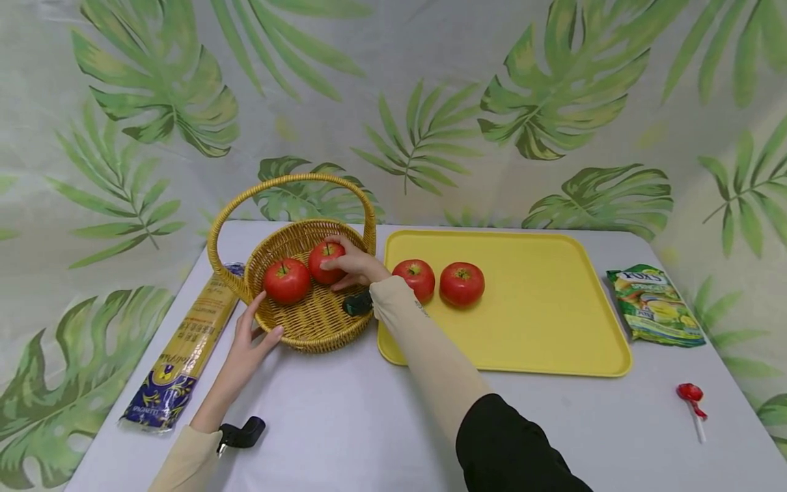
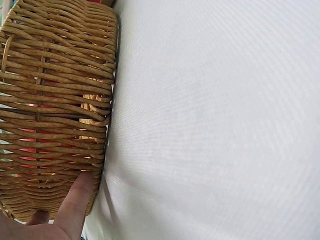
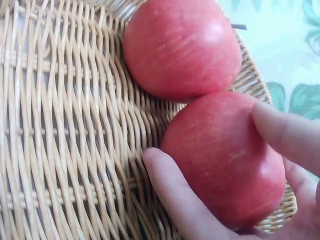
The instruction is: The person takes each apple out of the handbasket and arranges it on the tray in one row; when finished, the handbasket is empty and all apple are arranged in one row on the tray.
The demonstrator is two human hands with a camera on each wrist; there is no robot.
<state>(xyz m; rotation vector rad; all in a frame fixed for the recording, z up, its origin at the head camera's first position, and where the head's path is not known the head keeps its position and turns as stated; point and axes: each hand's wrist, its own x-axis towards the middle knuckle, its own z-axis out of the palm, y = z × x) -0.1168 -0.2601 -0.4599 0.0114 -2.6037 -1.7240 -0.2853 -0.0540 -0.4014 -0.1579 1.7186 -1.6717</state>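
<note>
A round wicker basket (image 1: 320,321) with a tall hoop handle holds two red apples. One apple (image 1: 286,281) sits at the left inside it. My right hand (image 1: 359,265) reaches in and holds the other apple (image 1: 326,262), thumb and fingers spread around its sides. In the right wrist view the held apple (image 3: 225,160) touches its neighbour (image 3: 182,47) and rests low against the woven wall. My left hand (image 1: 249,345) rests against the near left outside of the basket. In the left wrist view a straight finger (image 2: 75,202) presses the weave.
Two more apples, one (image 1: 462,284) beside another (image 1: 415,279), lie on a yellow tray (image 1: 541,307) right of the basket. A spaghetti packet (image 1: 184,342) lies at the left. Far right are a green candy bag (image 1: 655,306) and a red lollipop (image 1: 691,393).
</note>
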